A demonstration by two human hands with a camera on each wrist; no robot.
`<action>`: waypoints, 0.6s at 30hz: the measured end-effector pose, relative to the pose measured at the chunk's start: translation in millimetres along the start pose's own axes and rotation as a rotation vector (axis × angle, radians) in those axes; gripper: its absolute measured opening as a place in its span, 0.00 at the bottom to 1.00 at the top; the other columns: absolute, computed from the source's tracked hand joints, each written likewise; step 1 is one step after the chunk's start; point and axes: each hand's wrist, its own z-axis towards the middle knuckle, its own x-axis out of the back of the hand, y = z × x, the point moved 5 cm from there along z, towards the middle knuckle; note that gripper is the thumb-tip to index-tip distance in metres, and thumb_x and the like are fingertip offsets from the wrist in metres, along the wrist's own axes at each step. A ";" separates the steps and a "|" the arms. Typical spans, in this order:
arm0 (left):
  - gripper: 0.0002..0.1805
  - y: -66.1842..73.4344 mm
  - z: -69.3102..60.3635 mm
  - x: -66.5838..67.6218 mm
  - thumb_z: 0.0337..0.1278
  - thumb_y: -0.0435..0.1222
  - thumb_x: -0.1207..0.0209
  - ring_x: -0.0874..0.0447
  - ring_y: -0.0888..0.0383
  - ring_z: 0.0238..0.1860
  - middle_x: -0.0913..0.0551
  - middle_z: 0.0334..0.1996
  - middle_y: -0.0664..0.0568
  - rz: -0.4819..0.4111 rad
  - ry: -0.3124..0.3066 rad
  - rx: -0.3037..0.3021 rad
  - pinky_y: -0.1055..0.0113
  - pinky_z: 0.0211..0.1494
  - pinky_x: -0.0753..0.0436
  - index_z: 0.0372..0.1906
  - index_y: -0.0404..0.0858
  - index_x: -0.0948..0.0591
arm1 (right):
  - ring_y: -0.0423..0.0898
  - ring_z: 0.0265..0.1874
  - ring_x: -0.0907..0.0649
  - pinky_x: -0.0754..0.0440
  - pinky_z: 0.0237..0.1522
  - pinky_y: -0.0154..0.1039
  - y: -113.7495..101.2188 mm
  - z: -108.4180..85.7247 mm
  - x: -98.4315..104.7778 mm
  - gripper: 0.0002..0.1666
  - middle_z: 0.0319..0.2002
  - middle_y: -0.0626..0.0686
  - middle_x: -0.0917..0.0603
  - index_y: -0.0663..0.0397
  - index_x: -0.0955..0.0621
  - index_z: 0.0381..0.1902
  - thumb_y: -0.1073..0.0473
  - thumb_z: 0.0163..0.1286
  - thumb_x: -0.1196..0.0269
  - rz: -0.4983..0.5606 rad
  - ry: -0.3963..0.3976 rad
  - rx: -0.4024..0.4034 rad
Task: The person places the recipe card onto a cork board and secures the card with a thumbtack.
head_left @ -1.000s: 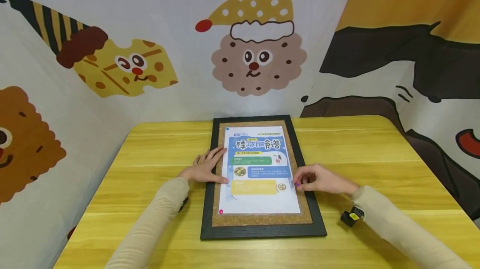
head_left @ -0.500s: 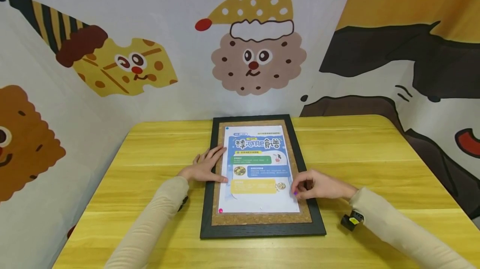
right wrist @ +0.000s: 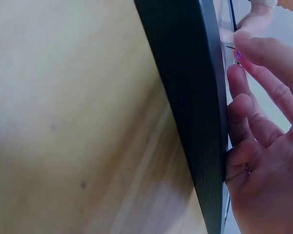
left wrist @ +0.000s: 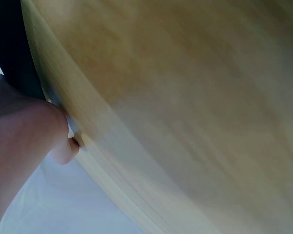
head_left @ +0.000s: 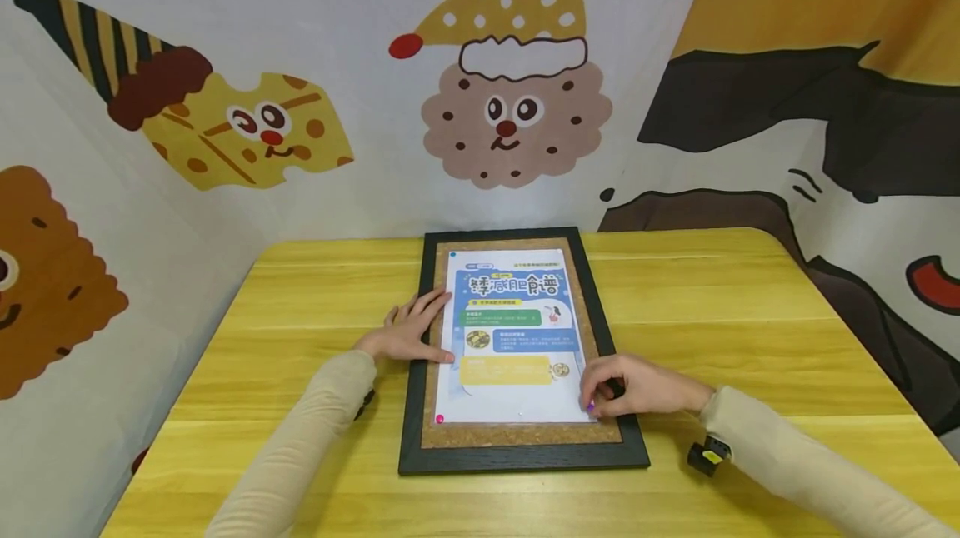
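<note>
A printed poster (head_left: 517, 396) lies on a cork board (head_left: 517, 436) with a black frame (head_left: 525, 460). My left hand (head_left: 408, 334) rests flat across the frame's left side, its fingertips and thumb on the poster's left edge. Between thumb and index finger, my right hand (head_left: 637, 386) pinches a purple push pin (head_left: 591, 407) near the poster's lower right corner. In the right wrist view the pin's thin needle shows beside the purple head (right wrist: 238, 54). A blue pin (head_left: 453, 254) sits at the poster's top left corner and a pink pin (head_left: 440, 419) at the bottom left.
The board lies on a yellow wood-grain table (head_left: 315, 296), its far edge near a wall covering (head_left: 360, 213) with cartoon food prints. Dark wrist cameras (head_left: 707, 455) are strapped at the cuffs.
My right hand has moved down along the poster's right edge to near its lower corner, carrying the purple push pin. The left hand stays in place on the poster's left edge.
</note>
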 end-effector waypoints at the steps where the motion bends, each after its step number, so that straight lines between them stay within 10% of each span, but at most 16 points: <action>1: 0.59 -0.2 0.1 -0.1 0.50 0.60 0.36 0.62 0.32 0.72 0.65 0.77 0.49 0.000 0.000 0.001 0.30 0.64 0.61 0.78 0.45 0.57 | 0.36 0.27 0.25 0.23 0.26 0.32 0.1 -0.4 -0.9 0.06 0.36 0.46 0.17 0.47 0.14 0.38 0.62 0.63 0.31 0.002 -0.002 -0.008; 18: 0.59 -0.3 0.4 -0.3 0.50 0.60 0.36 0.62 0.32 0.72 0.64 0.77 0.49 0.006 0.002 0.011 0.30 0.64 0.61 0.78 0.45 0.57 | 0.35 0.29 0.25 0.23 0.28 0.32 2.4 -3.4 -5.4 0.06 0.36 0.45 0.18 0.44 0.14 0.37 0.60 0.63 0.31 -0.011 -0.012 -0.041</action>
